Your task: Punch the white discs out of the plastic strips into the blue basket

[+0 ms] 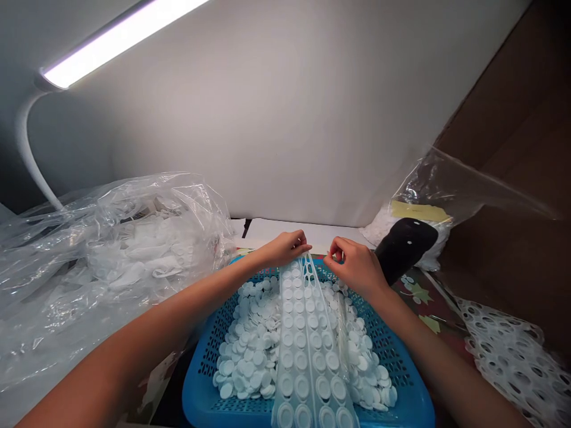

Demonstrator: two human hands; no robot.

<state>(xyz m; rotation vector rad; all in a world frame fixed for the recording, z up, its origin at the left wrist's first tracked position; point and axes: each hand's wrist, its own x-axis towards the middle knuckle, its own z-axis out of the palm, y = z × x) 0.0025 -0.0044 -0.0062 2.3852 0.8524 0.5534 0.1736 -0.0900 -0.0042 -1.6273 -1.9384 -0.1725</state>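
A long clear sheet with rows of white round discs lies lengthwise over a blue basket. My left hand pinches the far end of this sheet, where a narrow strip with empty holes shows. Just to the right, my right hand is curled with thumb and fingertips together, apart from the sheet. Whatever those fingers may hold is too small to make out. Many loose white discs fill the basket on both sides of the sheet.
Clear plastic bags with white pieces crowd the left side. At right are a black rounded object, a clear bag with a yellow label and punched-out white sheets. A lit lamp hangs above left.
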